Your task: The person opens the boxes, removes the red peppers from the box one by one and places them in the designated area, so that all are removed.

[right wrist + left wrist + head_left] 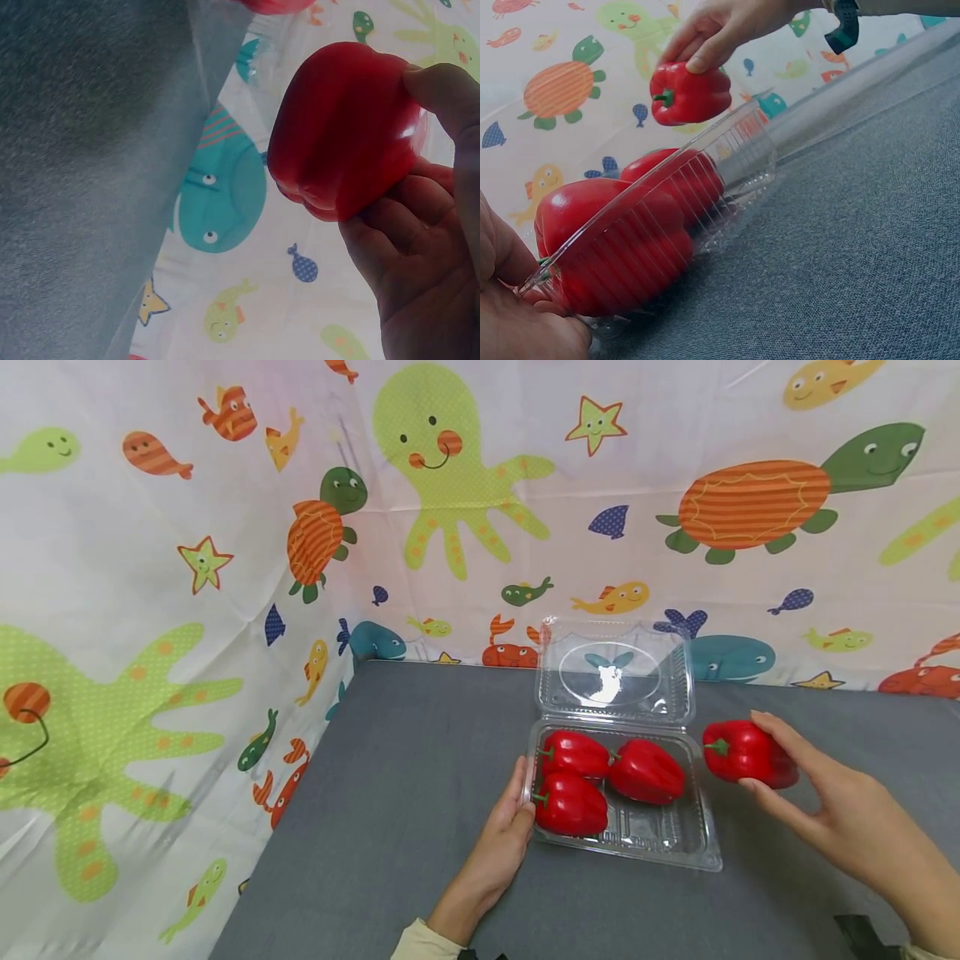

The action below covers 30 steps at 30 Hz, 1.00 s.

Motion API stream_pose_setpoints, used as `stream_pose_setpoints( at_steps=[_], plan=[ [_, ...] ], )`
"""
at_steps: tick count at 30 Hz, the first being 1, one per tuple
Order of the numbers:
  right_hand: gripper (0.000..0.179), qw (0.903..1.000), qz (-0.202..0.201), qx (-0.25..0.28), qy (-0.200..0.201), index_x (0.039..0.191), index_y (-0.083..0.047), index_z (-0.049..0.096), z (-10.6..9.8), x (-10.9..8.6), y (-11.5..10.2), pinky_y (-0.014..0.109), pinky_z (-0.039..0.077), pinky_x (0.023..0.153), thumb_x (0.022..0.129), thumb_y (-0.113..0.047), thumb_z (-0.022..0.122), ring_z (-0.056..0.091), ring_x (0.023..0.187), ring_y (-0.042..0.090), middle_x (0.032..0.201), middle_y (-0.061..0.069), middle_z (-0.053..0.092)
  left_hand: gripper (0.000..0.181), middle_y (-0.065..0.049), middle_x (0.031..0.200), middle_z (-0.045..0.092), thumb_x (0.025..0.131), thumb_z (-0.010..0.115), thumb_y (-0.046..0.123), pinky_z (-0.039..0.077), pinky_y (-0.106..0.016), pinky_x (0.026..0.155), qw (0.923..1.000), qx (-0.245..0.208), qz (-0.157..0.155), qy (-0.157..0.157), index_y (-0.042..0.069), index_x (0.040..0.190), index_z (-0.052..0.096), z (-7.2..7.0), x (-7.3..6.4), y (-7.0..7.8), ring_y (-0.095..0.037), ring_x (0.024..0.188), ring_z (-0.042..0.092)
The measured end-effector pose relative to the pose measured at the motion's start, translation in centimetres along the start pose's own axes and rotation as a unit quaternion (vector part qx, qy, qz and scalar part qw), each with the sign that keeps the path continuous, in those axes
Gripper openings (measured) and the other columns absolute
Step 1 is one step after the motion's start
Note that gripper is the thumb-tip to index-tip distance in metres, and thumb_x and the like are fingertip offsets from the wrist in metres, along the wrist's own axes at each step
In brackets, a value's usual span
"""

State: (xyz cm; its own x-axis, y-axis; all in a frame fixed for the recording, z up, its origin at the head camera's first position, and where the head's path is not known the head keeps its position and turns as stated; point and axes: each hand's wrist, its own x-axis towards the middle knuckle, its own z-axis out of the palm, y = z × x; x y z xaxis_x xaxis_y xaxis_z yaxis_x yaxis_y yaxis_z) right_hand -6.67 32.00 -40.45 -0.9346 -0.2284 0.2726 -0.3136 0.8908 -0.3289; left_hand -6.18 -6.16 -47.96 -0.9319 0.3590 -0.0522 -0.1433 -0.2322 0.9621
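A red bell pepper [748, 753] is off the table in my right hand [847, 802], just right of a clear plastic clamshell container [660, 839]. Thumb and fingers grip it from the sides; its green stem points left. In the right wrist view the held pepper [345, 131] shows its smooth base end. Three more red bell peppers lie in the container: one at back left [576, 753], one at front left [572, 806], one in the middle [647, 772]. My left hand [498, 843] pinches the container's left rim. The front right part of the container's floor shows bare.
The container's clear lid [615, 672] stands raised at the back, near the fabric backdrop [480, 510] printed with sea animals. Grey cloth [405, 777] covers the table. A dark strap [862, 935] is near my right wrist.
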Motion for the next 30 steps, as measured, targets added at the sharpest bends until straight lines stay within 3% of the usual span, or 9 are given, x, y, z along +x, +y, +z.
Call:
stream_pose_setpoints(
  at_steps=[8,16,30],
  plan=[
    [0.107,0.9999,0.013,-0.001,-0.006,0.164,-0.013,0.036,0.5,-0.3,1.0,0.039,0.060,0.051,0.076,-0.022,0.096,0.068,0.085,0.043,0.126,0.037,0.063,0.069,0.003,0.178,0.008,0.111,0.034,0.003,0.017,-0.035,0.128,1.0000,0.003,-0.004,0.005,0.015,0.171,0.003,0.0,0.1,0.0,-0.017,0.163,0.005],
    [0.110,0.9999,0.014,-0.003,-0.005,0.164,-0.011,0.035,1.0,-0.2,1.8,0.051,0.062,0.056,0.074,-0.020,0.097,0.067,0.089,0.049,0.131,0.038,0.060,0.069,0.001,0.178,0.005,0.111,0.034,0.004,0.012,-0.038,0.130,0.9999,0.014,0.003,0.004,0.014,0.171,0.002,0.1,0.0,0.0,-0.018,0.163,0.002],
    [0.108,0.9997,0.013,-0.007,-0.019,0.164,-0.010,0.034,2.2,0.0,3.1,0.058,0.062,0.062,0.075,-0.018,0.095,0.065,0.099,0.056,0.140,0.039,0.055,0.068,0.001,0.178,0.004,0.112,0.034,0.005,0.013,-0.035,0.129,0.9999,0.013,0.001,0.003,0.014,0.171,0.002,0.0,0.0,0.0,-0.017,0.163,0.003]
  ],
)
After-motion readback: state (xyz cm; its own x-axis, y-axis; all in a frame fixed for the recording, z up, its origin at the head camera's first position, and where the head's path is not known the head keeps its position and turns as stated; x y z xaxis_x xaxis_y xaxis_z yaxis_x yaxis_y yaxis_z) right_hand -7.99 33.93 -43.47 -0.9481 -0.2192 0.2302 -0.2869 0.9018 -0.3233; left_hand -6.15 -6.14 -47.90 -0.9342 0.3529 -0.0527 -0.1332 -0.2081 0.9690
